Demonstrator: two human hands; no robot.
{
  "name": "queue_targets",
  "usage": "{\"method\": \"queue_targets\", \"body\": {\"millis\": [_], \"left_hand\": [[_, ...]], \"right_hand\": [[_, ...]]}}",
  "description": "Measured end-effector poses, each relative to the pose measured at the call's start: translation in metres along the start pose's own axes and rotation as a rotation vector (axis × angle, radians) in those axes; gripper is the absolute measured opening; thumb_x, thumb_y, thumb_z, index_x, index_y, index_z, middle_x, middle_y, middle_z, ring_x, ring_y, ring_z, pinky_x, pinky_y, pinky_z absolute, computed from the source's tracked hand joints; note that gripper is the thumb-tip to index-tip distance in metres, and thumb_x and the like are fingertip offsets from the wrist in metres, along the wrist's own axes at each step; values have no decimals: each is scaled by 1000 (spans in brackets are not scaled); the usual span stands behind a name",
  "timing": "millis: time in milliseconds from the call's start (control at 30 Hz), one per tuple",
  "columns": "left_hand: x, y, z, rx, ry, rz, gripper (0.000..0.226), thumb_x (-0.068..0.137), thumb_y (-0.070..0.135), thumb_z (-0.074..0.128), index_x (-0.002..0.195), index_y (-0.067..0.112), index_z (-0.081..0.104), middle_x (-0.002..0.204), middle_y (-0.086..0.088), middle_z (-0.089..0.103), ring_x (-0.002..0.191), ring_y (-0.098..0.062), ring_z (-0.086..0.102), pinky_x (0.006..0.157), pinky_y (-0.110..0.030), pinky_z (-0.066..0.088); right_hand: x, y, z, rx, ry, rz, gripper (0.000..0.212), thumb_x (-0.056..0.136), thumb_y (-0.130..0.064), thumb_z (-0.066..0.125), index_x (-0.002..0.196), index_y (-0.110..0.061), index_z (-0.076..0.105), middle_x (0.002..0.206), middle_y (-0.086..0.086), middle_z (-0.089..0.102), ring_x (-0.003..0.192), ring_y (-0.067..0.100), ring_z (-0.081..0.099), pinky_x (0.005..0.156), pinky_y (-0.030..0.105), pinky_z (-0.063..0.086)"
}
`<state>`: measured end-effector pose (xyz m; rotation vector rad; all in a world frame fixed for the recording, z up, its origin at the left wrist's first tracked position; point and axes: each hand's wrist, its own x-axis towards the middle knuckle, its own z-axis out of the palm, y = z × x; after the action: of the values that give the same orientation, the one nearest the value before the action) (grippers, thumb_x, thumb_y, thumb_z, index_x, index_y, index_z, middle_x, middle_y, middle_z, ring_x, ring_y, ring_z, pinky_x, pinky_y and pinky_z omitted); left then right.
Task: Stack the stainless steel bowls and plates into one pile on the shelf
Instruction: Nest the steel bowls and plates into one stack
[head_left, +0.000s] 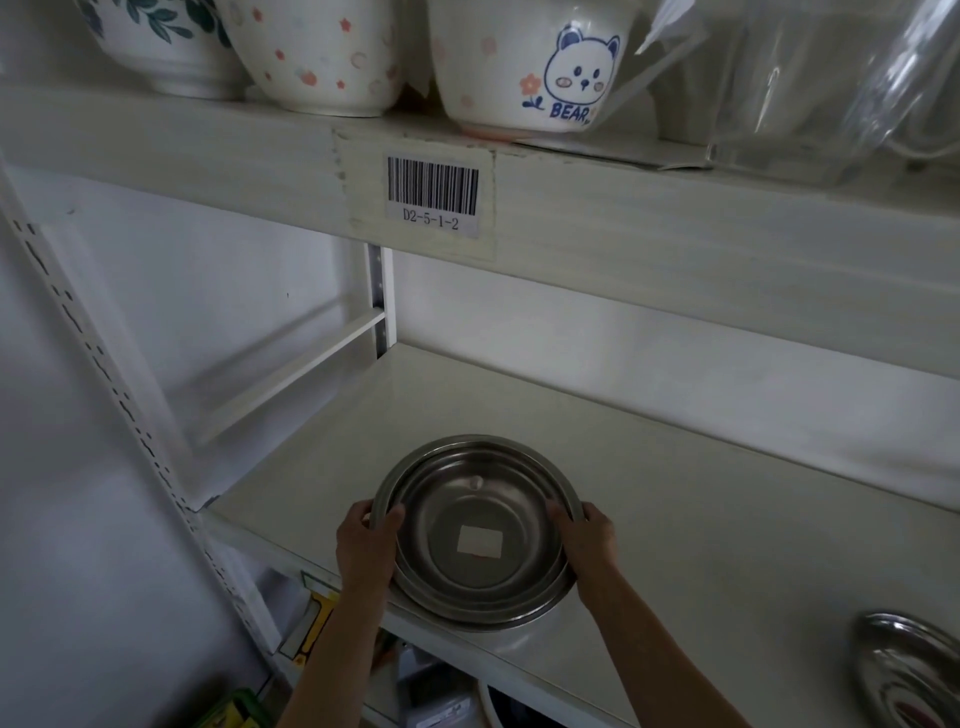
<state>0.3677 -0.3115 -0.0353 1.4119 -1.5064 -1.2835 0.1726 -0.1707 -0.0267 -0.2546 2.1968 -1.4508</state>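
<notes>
A nested pile of stainless steel bowls and plates (478, 499) rests near the front edge of the white shelf (675, 493), a white label stuck inside the top bowl. My left hand (366, 545) grips the pile's left rim with the thumb over the edge. On the opposite rim, my right hand (587, 540) holds the pile the same way. Another stainless steel dish (909, 670) lies alone on the shelf at the lower right, partly cut off by the frame.
The shelf above (623, 223) carries a barcode label and holds three patterned ceramic bowls (524, 67) plus a clear plastic jug (810, 88). A perforated white upright (104, 384) runs down the left. Boxes sit below the shelf.
</notes>
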Motion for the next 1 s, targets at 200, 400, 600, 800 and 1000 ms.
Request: {"method": "queue_targets", "body": {"millis": [200,400,600,800,1000], "left_hand": [[3,-2,2,12,32,32,28,85,20,69,104,0,64,82,-8,63,74,-26,60,64,-27,45],[1,3,12,8,20,49,26,85,20,69,102,1,65,84,-10,66,77,-30,63,72,-36,53],[-16,12,33,-19,-20,87,20,86,18,69,99,4,64,83,-8,63,74,-24,58,62,-24,44],[-36,17,64,-33,-93,103,22,84,18,71,99,2,65,83,-10,65,74,-26,61,62,-27,46],[-52,19,93,-40,-191,92,22,80,17,73,96,3,67,86,-15,70,78,-30,65,78,-42,54]], "right_hand": [[2,8,1,184,7,16,24,84,-24,73,101,-8,70,86,14,73,80,32,70,77,46,58],[-2,15,-9,274,36,22,10,86,-17,72,92,-10,70,87,16,72,84,35,70,80,48,58],[-11,26,-39,310,97,25,13,88,-20,70,97,-11,69,89,14,72,84,34,70,82,48,59],[-19,36,-79,348,191,7,7,89,-16,68,83,-16,66,82,14,69,76,31,66,80,49,57],[-29,55,-114,339,296,15,11,90,-20,68,96,-11,67,86,15,70,79,33,68,78,48,59]]}}
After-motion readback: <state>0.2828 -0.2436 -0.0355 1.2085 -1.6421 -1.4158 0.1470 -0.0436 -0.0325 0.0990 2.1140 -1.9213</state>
